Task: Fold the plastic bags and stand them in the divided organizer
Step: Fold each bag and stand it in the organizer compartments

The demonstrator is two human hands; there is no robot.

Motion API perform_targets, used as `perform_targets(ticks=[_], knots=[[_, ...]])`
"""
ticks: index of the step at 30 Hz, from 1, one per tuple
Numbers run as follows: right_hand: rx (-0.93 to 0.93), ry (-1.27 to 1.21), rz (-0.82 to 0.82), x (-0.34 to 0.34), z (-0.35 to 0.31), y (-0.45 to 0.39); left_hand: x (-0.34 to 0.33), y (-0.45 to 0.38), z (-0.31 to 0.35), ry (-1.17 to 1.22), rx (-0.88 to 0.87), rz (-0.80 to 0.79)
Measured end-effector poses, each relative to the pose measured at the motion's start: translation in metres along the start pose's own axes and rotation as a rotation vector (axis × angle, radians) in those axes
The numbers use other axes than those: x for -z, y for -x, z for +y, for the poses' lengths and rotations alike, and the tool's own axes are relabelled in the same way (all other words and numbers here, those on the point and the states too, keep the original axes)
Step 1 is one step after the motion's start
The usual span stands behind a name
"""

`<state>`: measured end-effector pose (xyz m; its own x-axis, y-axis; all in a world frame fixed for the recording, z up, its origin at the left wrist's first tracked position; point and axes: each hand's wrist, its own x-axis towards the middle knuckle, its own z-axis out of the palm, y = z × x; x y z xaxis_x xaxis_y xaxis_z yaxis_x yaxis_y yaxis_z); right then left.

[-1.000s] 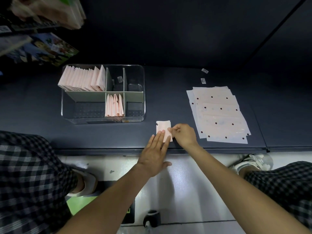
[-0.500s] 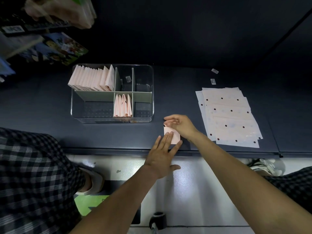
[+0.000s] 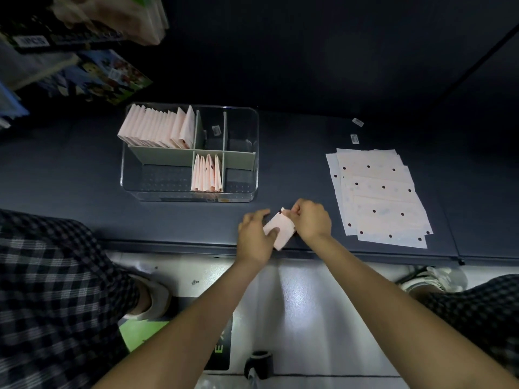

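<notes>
A small folded pink plastic bag (image 3: 280,230) is held just above the near edge of the dark table. My left hand (image 3: 254,238) grips its left side with the thumb across it. My right hand (image 3: 310,220) pinches its upper right corner. The clear divided organizer (image 3: 247,196) stands left of centre. A row of several folded bags (image 3: 157,127) stands in its back left compartment. A few more folded bags (image 3: 207,174) stand in the front middle compartment. A stack of flat pink dotted bags (image 3: 379,195) lies at the right.
Two small labels (image 3: 355,138) lie on the table behind the flat stack. Colourful packages (image 3: 95,74) sit on shelves at the upper left. My checked-trousered knees flank the table's front edge (image 3: 168,244). A black caster (image 3: 259,363) is on the floor below.
My left hand went from lying flat beside the bag to gripping it. Both hands have lifted the folded bag off the table and tilted it.
</notes>
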<state>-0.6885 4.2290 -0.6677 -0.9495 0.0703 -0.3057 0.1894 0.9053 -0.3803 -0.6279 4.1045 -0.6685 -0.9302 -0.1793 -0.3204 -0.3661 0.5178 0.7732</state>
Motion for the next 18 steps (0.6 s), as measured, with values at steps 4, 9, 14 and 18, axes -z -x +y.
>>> perform_targets(ticks=[4,9,14,18], knots=[[-0.03,-0.026,0.014,-0.004,0.004,0.013,0.007,-0.008,-0.001,-0.067,0.114,-0.085],[-0.031,-0.03,-0.027,-0.003,0.005,0.022,0.01,-0.004,0.003,-0.223,0.17,-0.221],[0.362,0.025,-0.025,0.012,0.001,0.025,0.033,-0.003,0.018,-0.28,0.037,-0.177],[0.491,-0.072,-0.187,0.032,-0.02,0.027,0.074,-0.017,0.032,-0.274,-0.119,-0.245]])
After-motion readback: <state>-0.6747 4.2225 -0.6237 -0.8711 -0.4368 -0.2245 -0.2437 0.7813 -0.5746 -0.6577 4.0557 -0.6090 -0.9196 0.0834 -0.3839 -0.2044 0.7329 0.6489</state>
